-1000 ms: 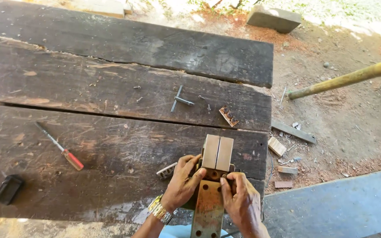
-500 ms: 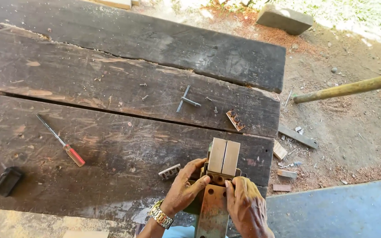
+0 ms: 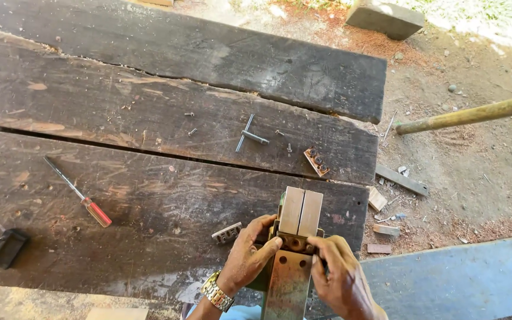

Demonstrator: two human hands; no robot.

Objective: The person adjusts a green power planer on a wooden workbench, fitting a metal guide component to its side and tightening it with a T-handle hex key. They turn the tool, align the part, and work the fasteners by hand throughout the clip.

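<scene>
A metal assembly (image 3: 294, 249), a rusty drilled plate with two pale rectangular blocks on its far end, rests on the near edge of a dark plank workbench (image 3: 149, 195). My left hand (image 3: 247, 258), with a gold watch on the wrist, grips the assembly's left side, thumb across the plate near its holes. My right hand (image 3: 342, 278) holds the right side. Just left of my left hand lies a small toothed metal piece (image 3: 226, 233).
A red-handled screwdriver (image 3: 84, 198) and a black object (image 3: 7, 248) lie at the left of the bench. A T-shaped metal key (image 3: 249, 136), loose screws and a small rusty toothed block (image 3: 316, 161) lie further back. A wooden pole (image 3: 469, 114), wood scraps and a concrete block (image 3: 386, 16) are on the dirt at right.
My hands have stayed on the assembly with only small finger shifts. The view has drifted slightly, so the bench sits a little lower in frame.
</scene>
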